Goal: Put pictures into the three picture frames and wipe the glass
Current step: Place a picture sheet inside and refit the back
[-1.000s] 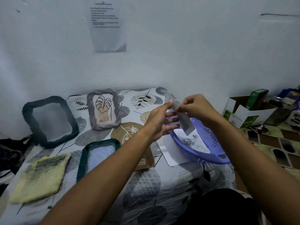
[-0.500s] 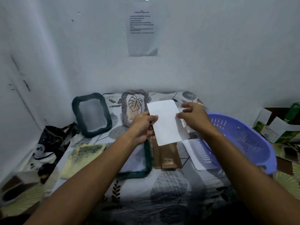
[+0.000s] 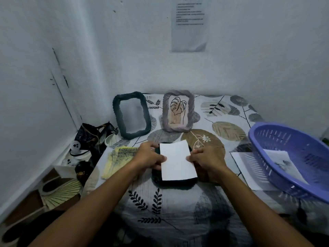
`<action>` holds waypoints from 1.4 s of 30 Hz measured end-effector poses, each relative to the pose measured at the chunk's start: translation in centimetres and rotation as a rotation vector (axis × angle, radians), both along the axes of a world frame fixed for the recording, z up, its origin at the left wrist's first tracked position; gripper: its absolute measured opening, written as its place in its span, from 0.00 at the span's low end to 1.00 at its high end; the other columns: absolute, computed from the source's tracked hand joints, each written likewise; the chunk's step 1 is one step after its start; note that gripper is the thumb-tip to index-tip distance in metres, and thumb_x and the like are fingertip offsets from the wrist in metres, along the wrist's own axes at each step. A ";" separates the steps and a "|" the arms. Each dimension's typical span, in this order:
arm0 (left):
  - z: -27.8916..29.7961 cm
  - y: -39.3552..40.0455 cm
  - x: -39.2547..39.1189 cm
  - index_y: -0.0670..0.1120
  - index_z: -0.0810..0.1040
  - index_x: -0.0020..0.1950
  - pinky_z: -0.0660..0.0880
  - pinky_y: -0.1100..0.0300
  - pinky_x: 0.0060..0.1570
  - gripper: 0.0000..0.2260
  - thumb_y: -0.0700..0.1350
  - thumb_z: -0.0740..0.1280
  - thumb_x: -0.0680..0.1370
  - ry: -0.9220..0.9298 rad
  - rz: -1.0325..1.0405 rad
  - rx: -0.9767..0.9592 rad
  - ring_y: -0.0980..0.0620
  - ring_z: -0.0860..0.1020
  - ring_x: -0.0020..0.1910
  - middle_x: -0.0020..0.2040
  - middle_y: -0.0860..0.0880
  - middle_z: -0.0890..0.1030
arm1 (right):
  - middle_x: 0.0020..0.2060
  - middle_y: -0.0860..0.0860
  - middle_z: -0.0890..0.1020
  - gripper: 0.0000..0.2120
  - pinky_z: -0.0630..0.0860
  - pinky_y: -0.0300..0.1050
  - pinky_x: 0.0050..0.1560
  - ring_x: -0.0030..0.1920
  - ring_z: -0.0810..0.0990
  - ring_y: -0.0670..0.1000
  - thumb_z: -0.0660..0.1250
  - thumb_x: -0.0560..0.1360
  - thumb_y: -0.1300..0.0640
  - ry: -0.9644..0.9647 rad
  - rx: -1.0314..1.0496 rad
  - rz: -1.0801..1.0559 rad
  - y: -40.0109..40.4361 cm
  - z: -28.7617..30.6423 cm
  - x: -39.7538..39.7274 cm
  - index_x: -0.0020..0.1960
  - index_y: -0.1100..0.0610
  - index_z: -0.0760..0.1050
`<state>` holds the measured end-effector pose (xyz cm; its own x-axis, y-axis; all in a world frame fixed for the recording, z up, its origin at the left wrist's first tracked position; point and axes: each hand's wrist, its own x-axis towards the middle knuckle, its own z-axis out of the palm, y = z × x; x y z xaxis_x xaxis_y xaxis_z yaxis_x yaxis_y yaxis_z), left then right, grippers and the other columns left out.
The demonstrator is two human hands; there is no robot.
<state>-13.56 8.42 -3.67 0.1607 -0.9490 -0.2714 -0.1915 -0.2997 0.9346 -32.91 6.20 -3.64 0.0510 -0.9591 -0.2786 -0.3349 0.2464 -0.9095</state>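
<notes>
Head view: both hands (image 3: 148,158) (image 3: 207,160) pinch picture (image 3: 177,160) between them.

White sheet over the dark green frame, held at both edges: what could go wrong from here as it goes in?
1. The white sheet sits skewed over the flat dark green frame; it could go in crooked.
2. The left hand and right hand pinch its side edges, so the paper may crease or bow.
3. Its visible face looks blank; if the print faces away from the glass, it may need flipping. I can't tell which way the frame lies.
</notes>
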 end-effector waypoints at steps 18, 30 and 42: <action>-2.6 -2.0 1.1 0.43 0.83 0.48 0.71 0.66 0.37 0.12 0.44 0.78 0.67 -0.683 -0.134 -0.208 0.53 0.79 0.36 0.38 0.47 0.83 | 0.32 0.60 0.83 0.07 0.79 0.54 0.36 0.28 0.78 0.55 0.76 0.68 0.63 0.333 -0.179 0.068 -2.0 -3.3 1.6 0.39 0.65 0.80; -2.2 -2.7 3.5 0.50 0.73 0.68 0.65 0.55 0.65 0.32 0.63 0.72 0.68 -1.056 -0.573 -0.339 0.52 0.66 0.69 0.67 0.52 0.73 | 0.62 0.50 0.75 0.29 0.74 0.46 0.53 0.59 0.75 0.52 0.74 0.69 0.46 0.835 -0.434 0.430 -1.7 -1.3 0.3 0.67 0.53 0.73; -3.5 -2.9 4.1 0.50 0.62 0.76 0.38 0.46 0.73 0.46 0.70 0.70 0.64 -1.077 -0.780 -0.215 0.54 0.43 0.78 0.79 0.52 0.55 | 0.77 0.45 0.55 0.48 0.59 0.59 0.73 0.76 0.52 0.54 0.71 0.64 0.32 0.993 -0.303 0.793 -3.4 -1.8 -1.1 0.76 0.47 0.57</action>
